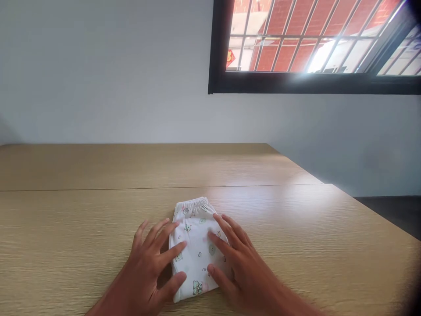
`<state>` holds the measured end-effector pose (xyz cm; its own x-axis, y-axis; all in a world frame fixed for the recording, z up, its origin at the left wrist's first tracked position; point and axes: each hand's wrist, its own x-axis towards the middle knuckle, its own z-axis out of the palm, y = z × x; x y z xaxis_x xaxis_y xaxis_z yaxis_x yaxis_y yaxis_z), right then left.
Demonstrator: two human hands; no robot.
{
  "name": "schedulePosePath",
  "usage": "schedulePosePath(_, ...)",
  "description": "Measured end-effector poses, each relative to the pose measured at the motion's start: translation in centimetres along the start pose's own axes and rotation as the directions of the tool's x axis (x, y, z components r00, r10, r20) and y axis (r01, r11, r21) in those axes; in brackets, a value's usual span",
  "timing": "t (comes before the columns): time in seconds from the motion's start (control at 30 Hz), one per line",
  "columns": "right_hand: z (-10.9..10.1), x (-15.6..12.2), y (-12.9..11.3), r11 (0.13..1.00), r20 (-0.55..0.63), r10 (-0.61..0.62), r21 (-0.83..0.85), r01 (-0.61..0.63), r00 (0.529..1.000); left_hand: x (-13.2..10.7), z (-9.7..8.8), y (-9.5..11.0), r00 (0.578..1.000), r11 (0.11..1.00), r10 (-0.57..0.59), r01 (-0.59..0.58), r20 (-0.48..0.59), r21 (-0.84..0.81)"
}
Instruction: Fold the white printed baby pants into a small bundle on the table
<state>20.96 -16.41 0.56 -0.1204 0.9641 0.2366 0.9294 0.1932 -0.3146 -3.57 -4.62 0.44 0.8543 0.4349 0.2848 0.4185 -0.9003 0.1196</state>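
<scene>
A folded pair of white baby pants [196,245] with a small green-and-pink bear print lies flat on the wooden table [98,228], its elastic waistband at the far end. My left hand [153,263] rests with spread fingers on the garment's left side. My right hand [230,259] lies on its right side, fingertips pressing on the fabric. Neither hand grips the cloth; both sit flat over it and hide its lower corners in part.
The light wood table has a seam running across it and a far corner at the right, with dark floor beyond. A grey-white wall [98,70] stands behind, and a dark-framed barred window [312,44] is at the upper right.
</scene>
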Motion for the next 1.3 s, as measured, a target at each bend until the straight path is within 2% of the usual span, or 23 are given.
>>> schedulePosePath(0.1, -0.8, -0.1, -0.4, 0.988, 0.071, -0.156, 0.023, 0.155, 0.985, -0.1, 0.2, -0.1, 0.997, 0.997, -0.076, 0.076, 0.027, 0.005)
schedulePosePath(0.17, -1.4, 0.0, -0.8, 0.964, 0.135, -0.266, 0.045, 0.262, 0.954, -0.1, 0.4, 0.1, 0.999, 0.999, -0.029, 0.03, 0.029, -0.029)
schedulePosePath(0.23, -1.8, 0.2, -1.1, 0.939, 0.17, -0.345, 0.048, 0.342, 0.923, -0.1, 0.6, 0.5, 0.997, 0.995, 0.07, -0.068, 0.025, -0.069)
schedulePosePath(0.3, -2.1, 0.3, -1.3, 0.918, 0.157, -0.396, 0.048, 0.393, 0.905, -0.1, 0.8, 0.9, 0.989, 0.986, 0.146, -0.145, 0.019, -0.079)
schedulePosePath(0.37, -2.0, 0.3, -1.4, 0.907, 0.107, -0.421, 0.065, 0.416, 0.901, 0.0, 1.0, 1.0, 0.99, 0.988, 0.144, -0.143, 0.015, -0.06)
schedulePosePath(0.47, -1.7, 0.3, -1.5, 0.914, -0.014, -0.395, 0.095, 0.395, 0.918, 0.0, 1.1, 0.8, 1.0, 1.0, -0.01, 0.01, -0.003, -0.007)
schedulePosePath(0.53, -1.3, 0.4, -1.5, 0.931, -0.11, -0.337, 0.112, 0.348, 0.935, 0.0, 1.0, 0.5, 0.995, 0.995, -0.095, 0.095, 0.007, -0.001)
schedulePosePath(0.6, -0.9, 0.5, -1.4, 0.948, -0.196, -0.256, 0.141, 0.286, 0.947, -0.1, 1.0, 0.4, 0.997, 0.997, -0.073, 0.074, 0.028, -0.035)
schedulePosePath(0.7, -0.4, 0.6, -1.2, 0.964, -0.246, -0.152, 0.177, 0.198, 0.957, -0.3, 0.9, 0.9, 0.998, 0.996, 0.052, -0.05, 0.027, -0.069)
schedulePosePath(0.77, -0.3, 0.5, -1.3, 0.967, -0.215, -0.139, 0.179, 0.179, 0.967, -0.3, 0.8, 1.2, 0.996, 0.996, 0.084, -0.083, 0.017, -0.038)
schedulePosePath(0.87, -0.7, 0.4, -1.4, 0.954, -0.089, -0.234, 0.169, 0.246, 0.968, -0.2, 0.7, 1.1, 1.0, 1.0, 0.0, -0.001, 0.014, 0.015)
schedulePosePath(0.97, -1.4, 0.3, -1.6, 0.925, 0.073, -0.359, 0.163, 0.344, 0.931, -0.1, 0.5, 0.6, 0.998, 0.998, -0.066, 0.066, 0.017, 0.003)
schedulePosePath(1.07, -1.5, 0.4, -1.6, 0.932, 0.094, -0.341, 0.166, 0.323, 0.935, -0.1, 0.0, 0.8, 0.999, 0.998, 0.02, -0.018, 0.029, -0.059)
schedulePosePath(1.17, -1.0, 0.4, -1.4, 0.961, -0.003, -0.221, 0.167, 0.218, 0.975, 0.0, -0.6, 1.5, 0.987, 0.981, 0.163, -0.16, 0.015, -0.107)
schedulePosePath(1.3, -0.4, 0.5, -1.1, 0.991, -0.121, -0.048, 0.122, 0.063, 0.991, 0.0, -0.9, 1.8, 0.967, 0.957, 0.254, -0.25, 0.005, -0.149)
